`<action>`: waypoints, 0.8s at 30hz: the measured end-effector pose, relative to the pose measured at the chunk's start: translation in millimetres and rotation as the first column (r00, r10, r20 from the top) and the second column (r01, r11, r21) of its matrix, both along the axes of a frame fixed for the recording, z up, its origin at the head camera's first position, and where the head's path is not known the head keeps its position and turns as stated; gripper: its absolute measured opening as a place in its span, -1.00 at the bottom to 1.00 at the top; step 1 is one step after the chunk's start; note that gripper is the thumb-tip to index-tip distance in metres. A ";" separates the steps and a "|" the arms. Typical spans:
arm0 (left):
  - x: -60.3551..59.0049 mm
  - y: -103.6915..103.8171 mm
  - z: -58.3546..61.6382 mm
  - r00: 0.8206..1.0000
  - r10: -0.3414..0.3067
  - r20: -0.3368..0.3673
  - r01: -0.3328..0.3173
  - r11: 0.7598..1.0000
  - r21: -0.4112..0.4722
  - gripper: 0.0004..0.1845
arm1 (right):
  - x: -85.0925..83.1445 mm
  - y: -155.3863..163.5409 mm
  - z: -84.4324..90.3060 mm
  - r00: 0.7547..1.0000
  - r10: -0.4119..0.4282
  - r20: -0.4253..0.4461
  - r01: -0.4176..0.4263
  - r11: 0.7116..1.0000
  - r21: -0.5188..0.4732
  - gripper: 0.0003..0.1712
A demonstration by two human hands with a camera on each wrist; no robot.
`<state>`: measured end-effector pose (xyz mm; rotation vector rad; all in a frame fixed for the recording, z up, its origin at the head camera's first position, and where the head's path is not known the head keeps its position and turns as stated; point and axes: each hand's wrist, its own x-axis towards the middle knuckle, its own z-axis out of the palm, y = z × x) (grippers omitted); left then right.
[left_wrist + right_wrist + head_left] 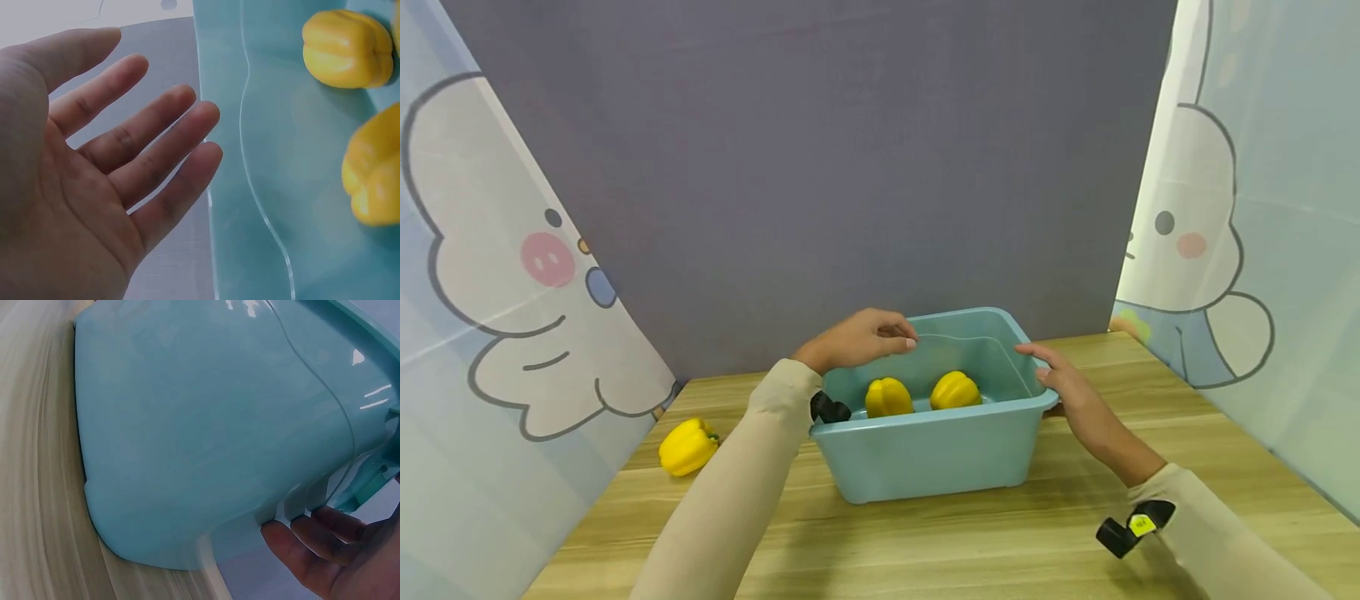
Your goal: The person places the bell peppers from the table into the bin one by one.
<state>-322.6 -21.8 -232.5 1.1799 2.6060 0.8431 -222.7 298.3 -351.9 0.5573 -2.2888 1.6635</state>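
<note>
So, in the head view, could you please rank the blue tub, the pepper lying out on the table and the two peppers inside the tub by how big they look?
1. Blue tub, clearly largest.
2. Pepper on the table.
3. The two peppers in the tub look alike; the tub's front wall hides their lower parts, so second versus third is unsure.

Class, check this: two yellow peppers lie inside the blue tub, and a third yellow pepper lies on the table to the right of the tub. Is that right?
Not quite. Two yellow peppers do lie in the blue tub, but the third yellow pepper lies on the table to the tub's left, not its right. The head view shows it.
</note>
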 end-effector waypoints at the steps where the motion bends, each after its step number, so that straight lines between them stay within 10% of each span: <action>1: 0.9 -0.6 1.4 1.000 0.002 -0.005 -0.002 1.000 0.001 -0.73 | 0.0 0.0 -0.4 1.000 0.000 0.000 0.000 1.000 0.000 -0.45; 24: 25.4 -34.1 46.4 0.995 0.052 -0.088 -0.044 0.996 0.081 -0.77 | -1.0 -1.6 -4.3 0.999 -0.006 -0.038 0.006 1.000 -0.006 -0.44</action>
